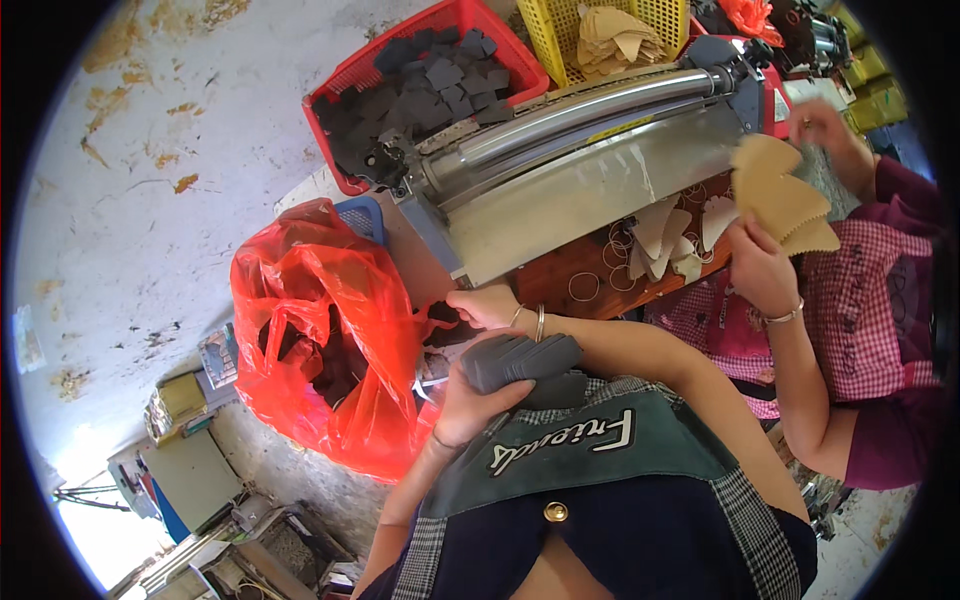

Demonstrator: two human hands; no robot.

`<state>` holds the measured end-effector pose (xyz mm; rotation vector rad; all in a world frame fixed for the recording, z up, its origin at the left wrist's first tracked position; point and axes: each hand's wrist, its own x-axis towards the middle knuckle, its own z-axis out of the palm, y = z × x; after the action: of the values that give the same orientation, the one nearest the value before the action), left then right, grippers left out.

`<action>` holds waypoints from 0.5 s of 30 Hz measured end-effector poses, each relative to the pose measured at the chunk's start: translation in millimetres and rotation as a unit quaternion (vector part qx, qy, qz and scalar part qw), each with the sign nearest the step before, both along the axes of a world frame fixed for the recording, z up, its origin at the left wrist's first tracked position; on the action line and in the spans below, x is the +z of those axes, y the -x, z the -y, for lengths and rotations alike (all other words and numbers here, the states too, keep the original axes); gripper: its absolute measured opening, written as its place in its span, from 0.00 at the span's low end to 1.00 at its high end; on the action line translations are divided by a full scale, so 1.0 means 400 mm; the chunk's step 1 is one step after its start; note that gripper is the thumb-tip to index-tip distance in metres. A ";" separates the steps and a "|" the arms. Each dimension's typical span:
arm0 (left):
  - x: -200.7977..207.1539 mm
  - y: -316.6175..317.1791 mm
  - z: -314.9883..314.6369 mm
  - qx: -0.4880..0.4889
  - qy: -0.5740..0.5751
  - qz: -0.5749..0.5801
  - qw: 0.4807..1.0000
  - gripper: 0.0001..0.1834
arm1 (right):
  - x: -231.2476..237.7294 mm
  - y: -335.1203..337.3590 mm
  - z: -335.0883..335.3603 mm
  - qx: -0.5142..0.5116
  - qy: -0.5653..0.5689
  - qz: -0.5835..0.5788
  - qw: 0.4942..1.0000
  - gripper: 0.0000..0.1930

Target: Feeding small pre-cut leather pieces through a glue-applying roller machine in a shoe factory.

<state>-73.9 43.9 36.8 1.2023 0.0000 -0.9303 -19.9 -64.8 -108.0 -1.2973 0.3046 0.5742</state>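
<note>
My left hand (pixel 468 405) is wrapped around a stack of dark grey flat pieces (pixel 525 362), held close against my apron. Out past the stack, my right hand (pixel 487 306) is closed, its fingertips pinching a handle of the red plastic bag (pixel 375 330). The bag stands to the left with its mouth partly open. Dark contents show inside, but I cannot make out what they are.
A machine with a long metal roller (pixel 580 125) lies ahead, behind its metal plate. Beyond stand a red basket (pixel 330 135) of dark pieces and a yellow basket (pixel 545 35). At right, a co-worker's hand (pixel 765 265) holds tan zigzag-edged pieces (pixel 780 195). Rubber bands (pixel 583 287) lie nearby.
</note>
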 end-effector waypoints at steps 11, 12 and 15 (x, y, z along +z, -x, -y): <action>-0.007 0.010 -0.004 0.008 -0.008 0.015 1.000 0.29 | 0.028 0.003 -0.017 -0.134 -0.164 -0.173 0.962 0.12; -0.007 0.011 -0.003 0.009 -0.007 0.016 1.000 0.29 | 0.027 0.005 -0.016 -0.133 -0.164 -0.172 0.962 0.12; -0.003 0.011 -0.001 0.007 0.002 0.022 1.000 0.29 | 0.042 0.014 0.003 -0.119 -0.130 -0.127 0.976 0.10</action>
<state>-78.2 44.2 35.5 1.2175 -0.0286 -0.8903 -25.5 -66.2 -91.1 -0.9194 0.5691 0.5536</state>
